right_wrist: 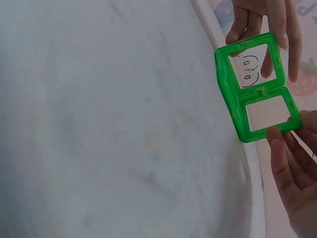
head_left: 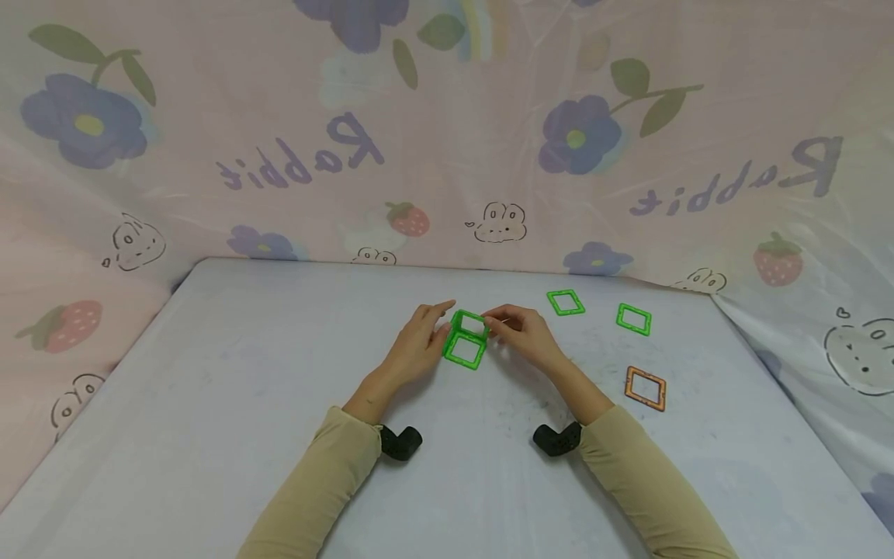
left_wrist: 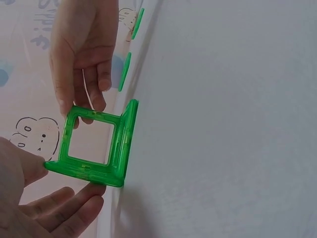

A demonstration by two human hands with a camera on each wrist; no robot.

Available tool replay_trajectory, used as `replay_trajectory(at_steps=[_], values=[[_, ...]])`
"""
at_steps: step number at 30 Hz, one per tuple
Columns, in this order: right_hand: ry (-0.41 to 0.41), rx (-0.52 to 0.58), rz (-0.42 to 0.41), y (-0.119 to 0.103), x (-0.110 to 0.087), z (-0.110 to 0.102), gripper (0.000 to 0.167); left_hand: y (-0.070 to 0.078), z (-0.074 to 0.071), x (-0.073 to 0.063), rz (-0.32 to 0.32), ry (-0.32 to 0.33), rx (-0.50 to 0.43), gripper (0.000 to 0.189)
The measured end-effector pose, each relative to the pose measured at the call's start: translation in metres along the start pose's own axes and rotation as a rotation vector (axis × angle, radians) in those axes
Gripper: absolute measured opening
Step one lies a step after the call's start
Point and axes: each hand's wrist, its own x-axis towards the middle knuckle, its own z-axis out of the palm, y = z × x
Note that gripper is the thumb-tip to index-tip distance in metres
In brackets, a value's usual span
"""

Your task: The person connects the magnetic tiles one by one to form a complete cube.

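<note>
Three see-through green square magnetic tiles (head_left: 464, 365) are joined as a corner: one flat below, one upright at the left, one upright at the back. The left wrist view shows the corner piece (left_wrist: 84, 173) from its left side. My right hand (head_left: 520, 330) pinches the right edge of the back tile between thumb and fingers. At the left tile, fingers of my left hand (head_left: 417, 341) touch its outer face. Part of that hand shows through the tile's window (right_wrist: 267, 64) in the right wrist view. One left finger points past the back, straight.
Two loose green tiles, a nearer one (head_left: 634, 319) and a farther one (head_left: 566, 302), lie at the back right. An orange tile (head_left: 646, 388) lies right of my right forearm. The white table (head_left: 230, 388) meets a printed curtain (head_left: 447, 155) behind.
</note>
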Motion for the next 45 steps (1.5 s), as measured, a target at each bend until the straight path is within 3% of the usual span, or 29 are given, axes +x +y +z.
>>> replay_trajectory(at_steps=[11, 18, 21, 29, 45], values=[[0.008, 0.047, -0.017, 0.004, 0.003, 0.004, 0.030, 0.001, 0.000, 0.000, -0.026, -0.035, 0.017, 0.043], [0.009, 0.049, -0.017, -0.007, 0.001, 0.005, 0.029, -0.001, 0.001, 0.001, -0.019, -0.037, 0.013, 0.043], [0.014, 0.039, -0.019, 0.003, 0.004, 0.005, 0.030, -0.001, 0.000, 0.001, -0.019, -0.043, 0.009, 0.043], [0.002, 0.038, -0.045, 0.005, 0.007, 0.007, 0.032, -0.004, 0.000, 0.002, -0.006, -0.050, -0.002, 0.044], [-0.011, -0.023, -0.012, 0.004, 0.007, 0.006, 0.035, -0.008, 0.002, 0.001, -0.018, -0.031, -0.135, 0.045]])
